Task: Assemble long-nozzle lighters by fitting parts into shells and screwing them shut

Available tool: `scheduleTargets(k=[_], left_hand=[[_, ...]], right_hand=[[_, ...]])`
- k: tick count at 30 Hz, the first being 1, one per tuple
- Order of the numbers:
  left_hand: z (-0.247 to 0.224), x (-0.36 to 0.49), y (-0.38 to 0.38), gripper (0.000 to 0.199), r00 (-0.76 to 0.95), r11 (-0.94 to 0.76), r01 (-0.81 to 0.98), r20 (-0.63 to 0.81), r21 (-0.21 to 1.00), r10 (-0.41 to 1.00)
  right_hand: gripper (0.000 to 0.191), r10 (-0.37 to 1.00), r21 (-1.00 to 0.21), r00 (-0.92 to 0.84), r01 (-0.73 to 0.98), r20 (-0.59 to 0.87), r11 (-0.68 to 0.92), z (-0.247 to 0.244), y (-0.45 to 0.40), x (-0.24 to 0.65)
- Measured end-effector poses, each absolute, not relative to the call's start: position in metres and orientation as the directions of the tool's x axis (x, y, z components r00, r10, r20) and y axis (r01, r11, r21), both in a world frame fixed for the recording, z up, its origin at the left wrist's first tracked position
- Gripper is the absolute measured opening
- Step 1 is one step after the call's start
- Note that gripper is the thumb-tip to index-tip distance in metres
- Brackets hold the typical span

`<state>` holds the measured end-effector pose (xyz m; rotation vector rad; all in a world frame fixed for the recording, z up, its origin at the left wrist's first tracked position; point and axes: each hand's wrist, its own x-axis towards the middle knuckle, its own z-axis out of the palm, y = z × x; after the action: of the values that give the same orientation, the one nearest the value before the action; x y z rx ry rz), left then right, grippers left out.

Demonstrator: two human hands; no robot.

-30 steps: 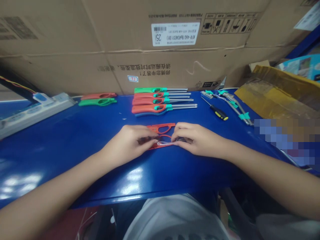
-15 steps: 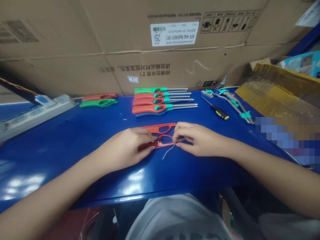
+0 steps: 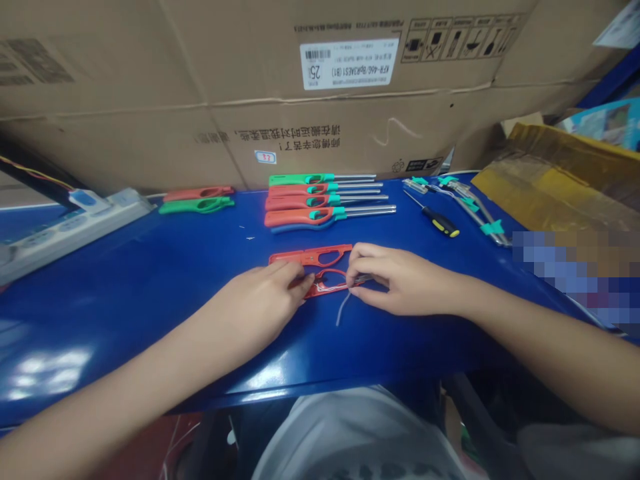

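Observation:
In the head view, an open red lighter handle half (image 3: 325, 292) lies on the blue table, with thin white wires (image 3: 330, 288) along its inside. My left hand (image 3: 265, 293) is closed on its left part, thumb and fingers pinched near the dark inner parts. At its right end, my right hand (image 3: 390, 277) pinches a thin pale tube (image 3: 341, 310), whose loose end curves down toward me. A metal piece shows partly under the right fingers. Just beyond lies a second red handle half (image 3: 295, 258), its trigger opening at the right.
Several assembled lighters (image 3: 305, 217) lie in a stack behind the hands. Left of them are red and green handle halves (image 3: 197, 205) and a power strip (image 3: 75, 227). A screwdriver (image 3: 440, 221) and metal lighter tubes (image 3: 483, 217) lie right. A big cardboard box (image 3: 150, 147) stands behind.
My left fingers have drawn together and shifted slightly, baring more of the far red handle half's left end. The pale tube's loose end has swung right. My right hand has hardly moved.

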<state>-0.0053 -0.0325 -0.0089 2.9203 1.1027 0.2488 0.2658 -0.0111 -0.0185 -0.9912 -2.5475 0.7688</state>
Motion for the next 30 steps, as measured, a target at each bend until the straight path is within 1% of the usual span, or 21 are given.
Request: scheduleTargets(k=[3, 5, 7, 9, 11, 14, 16, 18, 20, 24, 27, 28, 30], left_hand=[[-0.007, -0.001, -0.034, 0.035, 0.742, -0.738, 0.671, 0.06, -0.074, 0.668], [-0.005, 0.001, -0.036, 0.034, 0.7, -0.698, 0.714, 0.036, -0.056, 0.713], [-0.004, 0.002, -0.037, 0.031, 0.666, -0.667, 0.745, 0.046, 0.004, 0.744], [-0.004, 0.001, -0.038, 0.026, 0.661, -0.665, 0.744, 0.082, 0.064, 0.746], [-0.005, 0.0, -0.037, 0.024, 0.674, -0.683, 0.725, 0.113, 0.089, 0.73], [-0.005, 0.001, -0.037, 0.024, 0.693, -0.7, 0.713, 0.109, 0.049, 0.713], [-0.005, 0.002, -0.037, 0.024, 0.695, -0.698, 0.716, 0.086, 0.003, 0.714], [-0.005, 0.003, -0.036, 0.025, 0.695, -0.696, 0.718, 0.06, -0.016, 0.716], [-0.005, 0.003, -0.035, 0.025, 0.69, -0.691, 0.723, 0.048, 0.024, 0.723], [-0.01, 0.001, -0.031, 0.022, 0.668, -0.667, 0.708, 0.087, 0.231, 0.739], [-0.013, -0.001, -0.028, 0.036, 0.653, -0.649, 0.676, 0.124, 0.35, 0.747], [-0.014, -0.001, -0.028, 0.038, 0.654, -0.647, 0.664, 0.127, 0.375, 0.745], [-0.015, -0.001, -0.027, 0.037, 0.671, -0.654, 0.635, 0.124, 0.411, 0.731]], right_hand=[[0.01, 0.689, -0.592, -0.718, 0.517, 0.094, 0.619, -0.019, -0.01, 0.266], [0.01, 0.689, -0.599, -0.718, 0.512, 0.093, 0.615, -0.019, -0.009, 0.265], [0.009, 0.694, -0.602, -0.714, 0.516, 0.09, 0.609, -0.019, -0.008, 0.265], [0.009, 0.697, -0.598, -0.711, 0.52, 0.093, 0.61, -0.019, -0.008, 0.265], [0.009, 0.698, -0.593, -0.71, 0.522, 0.098, 0.614, -0.019, -0.008, 0.265], [0.008, 0.699, -0.589, -0.708, 0.525, 0.097, 0.614, -0.02, -0.008, 0.265], [0.008, 0.7, -0.584, -0.708, 0.529, 0.097, 0.615, -0.02, -0.007, 0.265], [0.008, 0.695, -0.581, -0.711, 0.525, 0.103, 0.622, -0.021, -0.007, 0.265], [0.007, 0.69, -0.577, -0.715, 0.518, 0.114, 0.632, -0.021, -0.007, 0.266], [0.007, 0.695, -0.553, -0.709, 0.533, 0.121, 0.64, -0.021, -0.007, 0.267], [0.009, 0.694, -0.521, -0.709, 0.549, 0.122, 0.653, -0.021, -0.009, 0.267], [0.01, 0.691, -0.51, -0.712, 0.552, 0.124, 0.66, -0.021, -0.009, 0.267], [0.013, 0.685, -0.482, -0.717, 0.559, 0.128, 0.675, -0.021, -0.01, 0.267]])
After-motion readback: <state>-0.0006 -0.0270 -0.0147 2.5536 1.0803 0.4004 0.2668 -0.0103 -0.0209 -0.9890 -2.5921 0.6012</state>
